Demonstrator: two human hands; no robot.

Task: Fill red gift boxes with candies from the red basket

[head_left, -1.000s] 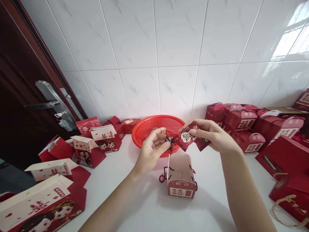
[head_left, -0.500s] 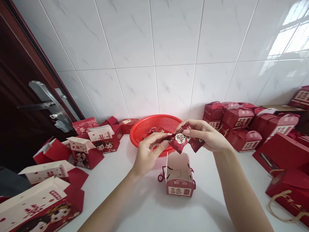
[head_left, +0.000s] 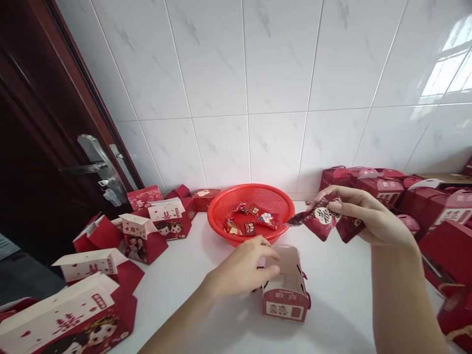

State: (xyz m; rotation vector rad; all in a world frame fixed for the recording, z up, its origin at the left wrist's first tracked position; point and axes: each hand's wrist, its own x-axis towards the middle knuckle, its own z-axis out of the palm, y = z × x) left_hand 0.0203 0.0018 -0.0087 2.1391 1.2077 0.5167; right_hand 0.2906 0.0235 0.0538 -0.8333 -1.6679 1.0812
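Between the fingers and thumb of my right hand (head_left: 368, 216) are several dark red wrapped candies (head_left: 321, 219), held up to the right of the basket. My left hand (head_left: 247, 268) has its fingers apart and holds nothing; it is at the left side of an open red gift box (head_left: 285, 305), partly covering its near-left edge. The box stands upright on the white table with its pale inside showing and dark red cord at its sides. Behind it, a red plastic basket (head_left: 217, 196) has several wrapped candies (head_left: 267, 220) lying in its bottom.
On the left stand several open red-and-white boxes (head_left: 143, 241) with printed cartoon couples. Closed red gift boxes (head_left: 379, 189) are stacked at the right, by the tiled wall (head_left: 280, 142). A dark door with a metal handle (head_left: 98, 167) is at the far left.
My left hand has let go of the candies and moved down to the gift box. My right hand has carried them to the right. The view has shifted slightly.
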